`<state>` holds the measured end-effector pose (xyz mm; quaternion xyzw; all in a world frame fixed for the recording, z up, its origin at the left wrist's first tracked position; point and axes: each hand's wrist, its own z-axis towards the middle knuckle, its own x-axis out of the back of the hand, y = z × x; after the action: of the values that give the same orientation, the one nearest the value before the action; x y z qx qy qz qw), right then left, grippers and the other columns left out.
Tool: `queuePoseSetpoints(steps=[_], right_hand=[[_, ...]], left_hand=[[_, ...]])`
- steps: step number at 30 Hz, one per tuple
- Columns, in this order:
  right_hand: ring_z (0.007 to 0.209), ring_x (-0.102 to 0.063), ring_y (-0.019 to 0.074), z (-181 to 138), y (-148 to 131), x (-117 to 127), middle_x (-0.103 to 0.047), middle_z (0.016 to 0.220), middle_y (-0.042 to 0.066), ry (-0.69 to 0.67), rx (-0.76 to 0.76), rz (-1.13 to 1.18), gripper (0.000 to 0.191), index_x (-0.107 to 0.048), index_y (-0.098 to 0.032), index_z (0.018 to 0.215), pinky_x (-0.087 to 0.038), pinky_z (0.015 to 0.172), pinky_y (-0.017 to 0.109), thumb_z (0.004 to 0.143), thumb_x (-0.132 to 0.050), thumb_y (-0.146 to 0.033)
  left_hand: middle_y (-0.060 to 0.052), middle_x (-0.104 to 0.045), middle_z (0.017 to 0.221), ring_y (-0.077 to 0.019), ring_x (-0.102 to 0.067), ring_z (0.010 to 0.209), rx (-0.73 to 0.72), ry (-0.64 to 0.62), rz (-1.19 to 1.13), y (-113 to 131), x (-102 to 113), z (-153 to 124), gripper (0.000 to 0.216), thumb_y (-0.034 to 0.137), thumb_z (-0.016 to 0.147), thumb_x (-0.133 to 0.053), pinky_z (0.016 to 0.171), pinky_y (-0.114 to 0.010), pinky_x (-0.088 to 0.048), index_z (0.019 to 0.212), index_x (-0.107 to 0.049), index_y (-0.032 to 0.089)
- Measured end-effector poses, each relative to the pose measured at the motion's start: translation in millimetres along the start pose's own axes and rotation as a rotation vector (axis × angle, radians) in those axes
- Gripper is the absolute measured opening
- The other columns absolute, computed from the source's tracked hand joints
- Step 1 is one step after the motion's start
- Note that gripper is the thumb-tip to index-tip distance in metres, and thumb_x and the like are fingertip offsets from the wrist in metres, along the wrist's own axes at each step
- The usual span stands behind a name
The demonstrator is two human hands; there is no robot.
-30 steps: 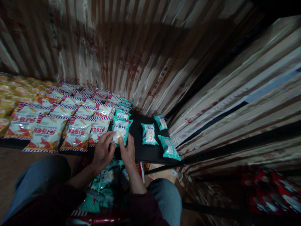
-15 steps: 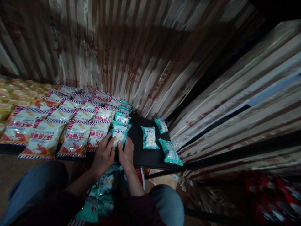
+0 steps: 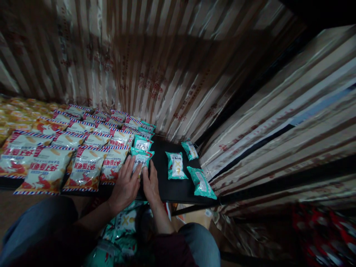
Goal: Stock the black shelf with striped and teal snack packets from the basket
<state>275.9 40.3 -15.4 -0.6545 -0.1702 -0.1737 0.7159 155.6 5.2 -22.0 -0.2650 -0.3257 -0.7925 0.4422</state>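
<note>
Our left hand (image 3: pixel 125 183) lies flat, palm down, fingers spread wide over the lower left edge of the teal packet (image 3: pixel 142 157). Our right hand (image 3: pixel 151 183) lies flat beside it, fingers straight, tips on the packet's lower right edge. The packet lies at the front of the black table (image 3: pixel 164 181), touching the red-striped packets (image 3: pixel 112 165) on its left. Bare table lies to its right, up to another teal packet (image 3: pixel 175 165).

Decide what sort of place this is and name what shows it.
Likely a shop's stockroom or warehouse corner: red-striped snack packets lie in rows on a black shelf, printed cartons are stacked close behind it, and more teal packets sit by the person's knees.
</note>
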Motion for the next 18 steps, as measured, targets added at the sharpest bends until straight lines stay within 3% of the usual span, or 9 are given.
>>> queuePoseSetpoints(steps=[6, 12, 18], right_hand=[[0.139, -0.032, 0.0211, 22.5, -5.2, 3.2, -0.038, 0.149, 0.011, 0.025, -0.018, 0.162, 0.069, -0.037, -0.014, 0.142, -0.023, 0.115, 0.040, 0.091, -0.027, -0.060], [0.118, -0.055, 0.0180, 36.7, -12.1, -1.4, -0.061, 0.127, 0.005, -0.101, 0.120, 0.233, 0.057, -0.053, -0.022, 0.129, -0.038, 0.104, 0.031, 0.094, -0.026, -0.058], [0.131, -0.044, 0.0188, 40.1, -9.8, 0.2, -0.051, 0.140, 0.006, -0.048, 0.086, 0.278, 0.062, -0.049, -0.020, 0.135, -0.029, 0.112, 0.034, 0.093, -0.028, -0.060]], left_hand=[[-0.021, -0.021, 0.154, -0.0351, -0.012, 0.144, -0.054, -0.008, -0.004, -4.7, 2.5, 14.7, 0.054, 0.019, 0.086, -0.047, 0.108, -0.055, -0.031, 0.139, -0.036, 0.014], [-0.021, -0.025, 0.152, -0.0343, -0.015, 0.143, -0.011, -0.011, -0.004, -8.3, -0.2, 15.8, 0.054, 0.020, 0.087, -0.046, 0.107, -0.055, -0.032, 0.139, -0.036, 0.013], [-0.021, -0.026, 0.151, -0.0344, -0.015, 0.143, 0.013, -0.010, 0.003, -10.3, 0.4, 14.1, 0.055, 0.020, 0.087, -0.046, 0.107, -0.055, -0.032, 0.140, -0.035, 0.012]])
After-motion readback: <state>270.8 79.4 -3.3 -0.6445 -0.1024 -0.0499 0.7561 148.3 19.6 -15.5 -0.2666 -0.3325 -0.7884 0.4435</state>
